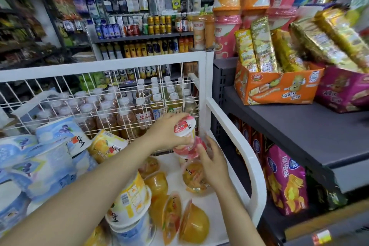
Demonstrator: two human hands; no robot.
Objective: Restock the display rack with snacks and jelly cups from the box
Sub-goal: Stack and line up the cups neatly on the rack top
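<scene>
Our left hand [169, 132] gripped a pink-lidded jelly cup [184, 127] from above, fingers curled round its rim, at the back right corner of the white rack [235, 138]. Our right hand [214, 163] lay with fingers fairly straight against the cups stacked just beneath it, a pink cup [187, 150] over an orange one [194, 177]. We judged the cup light and stiff-walled but smooth, with a thin film lid that could puncture, so the rim or side wall seemed the safest hold. It was small and round, clear plastic with pale fruit jelly, its lid pink and white with red print. More orange cups [193, 223] lay tipped on the rack floor near us, and larger blue tubs [60, 136] crowded the left. Behind the wire back stood bottled drinks [139, 110]; a grey shelf [299, 130] to the right held snack boxes [277, 86].
</scene>
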